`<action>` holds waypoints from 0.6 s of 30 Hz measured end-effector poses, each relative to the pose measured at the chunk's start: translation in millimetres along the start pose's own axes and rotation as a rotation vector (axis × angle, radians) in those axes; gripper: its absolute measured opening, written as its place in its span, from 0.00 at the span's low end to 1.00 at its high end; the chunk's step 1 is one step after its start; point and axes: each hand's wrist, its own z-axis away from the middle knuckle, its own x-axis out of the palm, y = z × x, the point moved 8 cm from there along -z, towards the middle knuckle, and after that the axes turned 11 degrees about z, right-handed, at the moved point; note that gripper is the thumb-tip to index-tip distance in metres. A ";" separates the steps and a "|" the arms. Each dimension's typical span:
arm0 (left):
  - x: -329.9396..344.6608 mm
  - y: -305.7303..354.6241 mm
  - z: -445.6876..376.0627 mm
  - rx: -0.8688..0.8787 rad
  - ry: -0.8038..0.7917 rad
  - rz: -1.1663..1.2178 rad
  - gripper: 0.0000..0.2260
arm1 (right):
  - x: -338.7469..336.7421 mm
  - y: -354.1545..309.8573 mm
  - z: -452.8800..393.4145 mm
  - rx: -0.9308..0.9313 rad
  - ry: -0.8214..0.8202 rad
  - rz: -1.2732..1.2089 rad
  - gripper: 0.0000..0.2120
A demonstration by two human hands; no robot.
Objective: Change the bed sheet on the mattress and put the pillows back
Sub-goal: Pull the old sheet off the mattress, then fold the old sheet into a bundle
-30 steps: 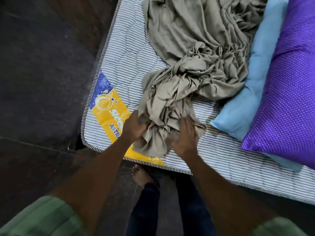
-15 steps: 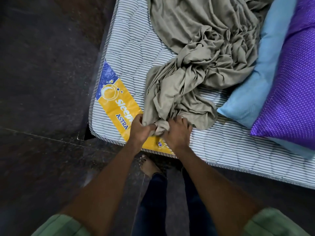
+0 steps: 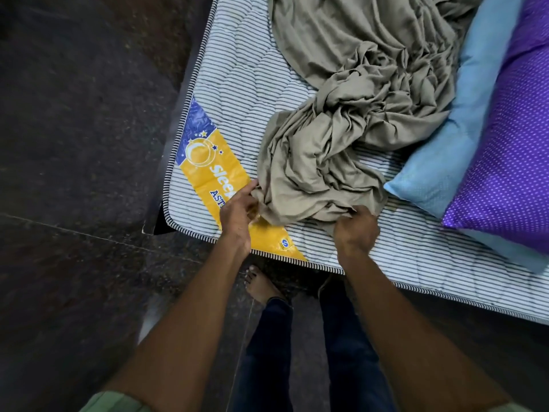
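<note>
A crumpled khaki bed sheet (image 3: 350,114) lies bunched across the striped mattress (image 3: 243,93), running from the top of the view down to the near edge. My left hand (image 3: 237,212) pinches the sheet's near left fold, over the yellow and blue corner label (image 3: 208,171). My right hand (image 3: 356,230) grips the sheet's near right edge, about a forearm's width away. A light blue pillow (image 3: 457,138) and a purple dotted pillow (image 3: 511,150) lie on the mattress at the right, the sheet touching the blue one.
Dark stone floor (image 3: 83,144) spreads to the left and in front of the mattress corner. My bare foot (image 3: 261,286) and dark trouser legs stand against the near mattress edge (image 3: 430,289).
My hands, close together on one bunch of sheet before, have spread apart along its near edge. The sheet's lower part is now wider and flatter near the corner label.
</note>
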 end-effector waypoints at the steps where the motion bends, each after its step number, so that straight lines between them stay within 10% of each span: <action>1: -9.2 -0.9 1.9 0.032 0.051 -0.021 0.19 | -5.9 -2.5 11.7 -0.052 0.041 0.057 0.22; 5: -27.0 -9.2 13.8 0.033 0.070 0.012 0.21 | -13.4 -43.2 77.0 -0.634 0.152 0.219 0.40; 9: -31.0 -10.4 31.2 0.102 0.034 -0.065 0.20 | 18.8 -73.2 140.9 -1.126 0.044 0.391 0.38; 18: -59.3 0.2 47.1 0.349 0.158 -0.353 0.18 | 43.0 -67.3 101.6 -0.951 -0.068 0.284 0.16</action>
